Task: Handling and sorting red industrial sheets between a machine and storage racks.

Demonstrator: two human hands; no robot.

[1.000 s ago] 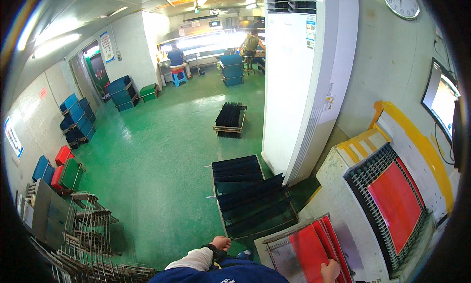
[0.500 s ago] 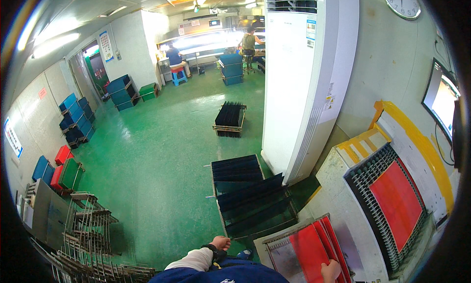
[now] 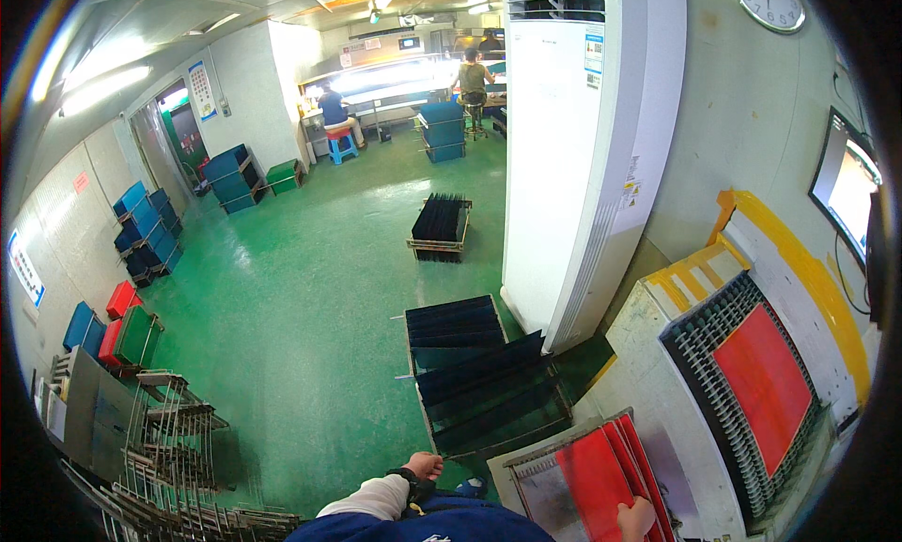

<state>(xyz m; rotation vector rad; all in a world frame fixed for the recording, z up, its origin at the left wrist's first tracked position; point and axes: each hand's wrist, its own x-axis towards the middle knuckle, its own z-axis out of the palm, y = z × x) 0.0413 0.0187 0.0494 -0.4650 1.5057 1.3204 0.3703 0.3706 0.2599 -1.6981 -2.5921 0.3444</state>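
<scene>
My right hand (image 3: 637, 518) closes on the near edge of a red panel (image 3: 594, 481). This thin panel leans with several others in a rack (image 3: 526, 460) at the lower right. My left hand (image 3: 426, 465), with a dark band at the wrist, is curled closed beside the near corner of a wire rack (image 3: 489, 448) of dark panels. Whether anything is inside its fingers is hidden. To the right of my right hand, another red panel (image 3: 766, 387) lies flat on the rollers of a conveyor (image 3: 691, 363).
A tall white air conditioner (image 3: 564, 166) stands ahead. Another rack of dark panels (image 3: 440, 224) sits on the green floor. Metal racks (image 3: 174, 429) are piled at lower left. Crates (image 3: 146, 227) line the left wall. Two people (image 3: 336, 110) work at the far bench.
The red panel on the rollers has shifted slightly up and to the right. A person at the far bench has changed posture. My hands look nearly still.
</scene>
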